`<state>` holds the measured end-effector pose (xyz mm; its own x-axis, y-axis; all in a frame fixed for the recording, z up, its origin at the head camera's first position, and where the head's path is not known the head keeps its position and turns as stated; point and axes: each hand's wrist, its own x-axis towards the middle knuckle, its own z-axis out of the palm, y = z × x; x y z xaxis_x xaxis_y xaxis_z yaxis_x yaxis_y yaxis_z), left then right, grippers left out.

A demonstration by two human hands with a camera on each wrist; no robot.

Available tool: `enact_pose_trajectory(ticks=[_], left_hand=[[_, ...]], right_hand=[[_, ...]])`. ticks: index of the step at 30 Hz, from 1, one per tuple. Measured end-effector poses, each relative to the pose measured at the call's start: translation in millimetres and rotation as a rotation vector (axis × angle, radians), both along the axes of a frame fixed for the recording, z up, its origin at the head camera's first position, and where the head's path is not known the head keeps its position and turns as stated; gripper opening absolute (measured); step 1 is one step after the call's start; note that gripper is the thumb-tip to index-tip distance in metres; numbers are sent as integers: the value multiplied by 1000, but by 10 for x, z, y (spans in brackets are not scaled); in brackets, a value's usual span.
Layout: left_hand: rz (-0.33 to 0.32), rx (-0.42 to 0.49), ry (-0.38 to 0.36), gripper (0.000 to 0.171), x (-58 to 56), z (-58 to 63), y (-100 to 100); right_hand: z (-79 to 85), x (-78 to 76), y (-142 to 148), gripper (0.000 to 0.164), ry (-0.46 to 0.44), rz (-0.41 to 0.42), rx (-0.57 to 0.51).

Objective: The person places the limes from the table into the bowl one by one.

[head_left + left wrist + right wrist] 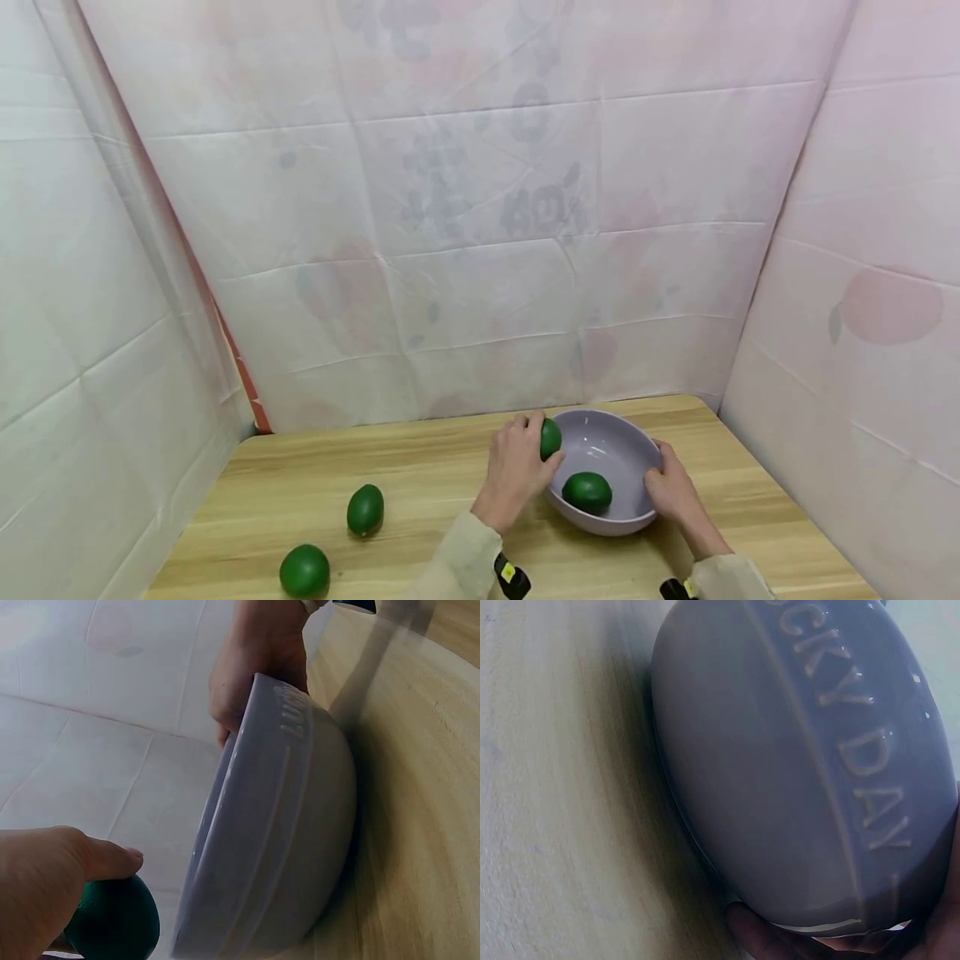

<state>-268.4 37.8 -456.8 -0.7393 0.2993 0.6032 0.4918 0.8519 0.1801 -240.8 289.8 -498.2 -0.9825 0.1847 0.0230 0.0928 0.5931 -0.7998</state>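
My left hand (516, 467) grips a green lime (551, 439) at the left rim of a grey-purple bowl (626, 450). In the left wrist view, the thumb lies over this lime (116, 919), beside the bowl's outer wall (285, 795). A second lime (587, 492) lies inside the bowl, toward its near side. On the bowl's right, my right hand (672, 490) holds the rim, thumb over the inside. The right wrist view has raised letters on the bowl (780, 772), with fingers (761, 934) curled under its edge.
Two more limes lie on the wooden table (435, 467): one lime (365, 510) left of the left arm, another lime (304, 571) nearer the front left. Pale printed sheets (480, 250) stand behind the table and on both sides.
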Motion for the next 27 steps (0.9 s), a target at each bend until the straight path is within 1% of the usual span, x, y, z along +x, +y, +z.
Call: enact_pose_trajectory(ticks=[7,14,21,27], left_hand=[[0,-25,-60,51,-23,-28,76],[-9,-17,-125,51,-50,-53,140],[-20,-12,-124,51,-94,-97,189],[-29,-23,-136,54,-103,-134,207]], right_hand=[[11,-2,0,63,13,-1,0],[12,1,-2,62,13,-6,11],[37,6,-17,61,12,-13,15],[52,20,-39,61,9,-17,15]])
